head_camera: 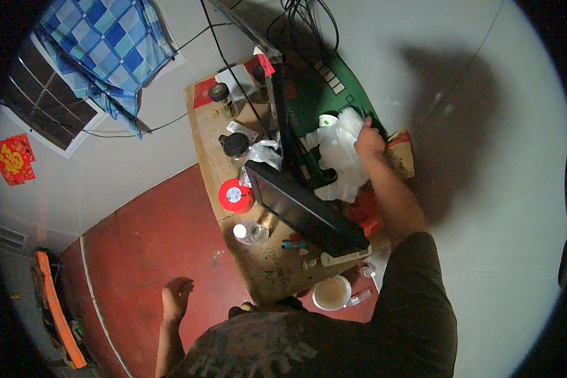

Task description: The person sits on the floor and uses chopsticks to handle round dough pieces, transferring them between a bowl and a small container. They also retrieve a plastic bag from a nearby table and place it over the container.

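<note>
My right hand (370, 141) reaches behind the tilted black monitor (307, 208) and grips the edge of a crumpled white plastic bag (342, 149). The fingertips are partly hidden. A white paper cup (328, 120) with a green mark stands beside the bag, near a green printed panel (349, 78) at the wall. Right of my wrist is a tan and red packet (401, 151). My left hand (176, 295) hangs over the red floor with loosely curled fingers, and nothing shows in it.
On the cardboard-covered table (208, 137) stand a black-lidded jar (235, 145), a round red container (236, 195), a clear bottle (251, 233) and a brown-lidded glass jar (223, 99). A white bucket (331, 293) sits below the near edge. Black cables (307, 19) hang at the back.
</note>
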{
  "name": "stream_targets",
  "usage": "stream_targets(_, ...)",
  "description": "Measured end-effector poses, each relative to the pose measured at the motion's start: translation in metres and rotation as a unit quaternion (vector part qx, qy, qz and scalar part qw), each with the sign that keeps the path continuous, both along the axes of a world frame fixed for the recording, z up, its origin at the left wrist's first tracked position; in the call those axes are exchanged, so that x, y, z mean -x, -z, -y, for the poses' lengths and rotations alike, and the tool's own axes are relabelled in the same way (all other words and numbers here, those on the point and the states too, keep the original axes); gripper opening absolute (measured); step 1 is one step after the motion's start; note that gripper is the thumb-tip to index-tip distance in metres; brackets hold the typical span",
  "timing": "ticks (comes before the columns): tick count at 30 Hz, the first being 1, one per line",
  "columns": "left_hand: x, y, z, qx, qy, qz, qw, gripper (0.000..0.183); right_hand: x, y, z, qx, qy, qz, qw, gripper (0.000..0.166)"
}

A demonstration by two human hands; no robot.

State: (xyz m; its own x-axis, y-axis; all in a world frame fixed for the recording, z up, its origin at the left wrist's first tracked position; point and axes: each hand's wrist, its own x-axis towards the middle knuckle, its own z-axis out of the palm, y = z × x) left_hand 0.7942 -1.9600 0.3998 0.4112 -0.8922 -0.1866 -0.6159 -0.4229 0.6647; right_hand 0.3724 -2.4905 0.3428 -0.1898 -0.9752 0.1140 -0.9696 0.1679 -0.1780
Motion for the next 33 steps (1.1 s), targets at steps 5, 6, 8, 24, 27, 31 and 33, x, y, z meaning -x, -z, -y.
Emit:
stream_targets(5, 0.044, -0.072, 0.067, 0.186, -0.028, -0.107, 0.976, 0.013, 0.014, -0.033, 0.002, 0.019, -0.055, 0.207, 0.977, 0.070)
stream_targets(6, 0.053, -0.090, 0.084, 0.197, -0.007, -0.097, 0.975, 0.013, 0.016, -0.031, 0.001, 0.046, -0.062, 0.249, 0.965, 0.069)
stream_targets(8, 0.080, -0.124, 0.124, 0.204, 0.006, -0.153, 0.967, 0.015, 0.021, -0.025, 0.000, 0.056, -0.066, 0.359, 0.929, 0.067)
stream_targets(24, 0.317, -0.021, 0.454, -0.066, -0.025, -0.405, 0.911, 0.026, 0.036, -0.026, -0.062, 0.049, -0.101, 0.482, 0.869, 0.060)
stream_targets(27, 0.312, 0.007, 0.455, -0.013, -0.047, -0.384, 0.922, 0.025, 0.013, -0.060, -0.092, 0.022, -0.110, 0.492, 0.863, 0.059)
stream_targets(31, 0.311, 0.012, 0.482, -0.113, 0.054, -0.231, 0.965, 0.015, 0.035, -0.020, -0.070, 0.021, -0.082, 0.531, 0.843, 0.060)
stream_targets(33, 0.333, -0.005, 0.467, -0.098, 0.049, -0.264, 0.958, 0.015, 0.059, -0.008, -0.066, 0.006, -0.043, 0.545, 0.837, 0.062)
